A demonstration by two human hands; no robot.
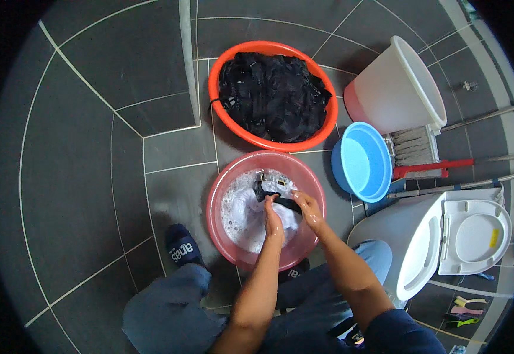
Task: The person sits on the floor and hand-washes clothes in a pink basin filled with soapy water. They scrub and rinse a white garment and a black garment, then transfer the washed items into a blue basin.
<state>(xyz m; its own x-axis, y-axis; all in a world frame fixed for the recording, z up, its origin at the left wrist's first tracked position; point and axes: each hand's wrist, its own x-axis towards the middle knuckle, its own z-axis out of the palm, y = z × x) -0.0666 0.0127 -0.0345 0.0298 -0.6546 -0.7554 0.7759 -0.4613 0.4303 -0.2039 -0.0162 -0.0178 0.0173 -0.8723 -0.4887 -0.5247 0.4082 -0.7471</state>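
Note:
Both hands are over a pink plastic basin (221, 177) of foamy water. My left hand (273, 221) grips a wet black fabric strap (288, 203) near its middle. The strap's other end is in my right hand (308, 209), close to the basin's right side. White cloth (246, 208) lies partly under the suds (234, 230) below the hands. Beyond the strap, a dark piece with metal-looking parts (261, 181) rests on the white cloth. The fingertips of both hands are partly hidden.
An orange basin (277, 145) piled with wet black clothing (274, 97) stands just beyond. To the right are a blue basin (361, 161), a whitish bucket (385, 93), a broom (412, 144), a red-handled tool (434, 168) and a toilet (420, 248). A tiled wall corner (168, 88) juts out at left.

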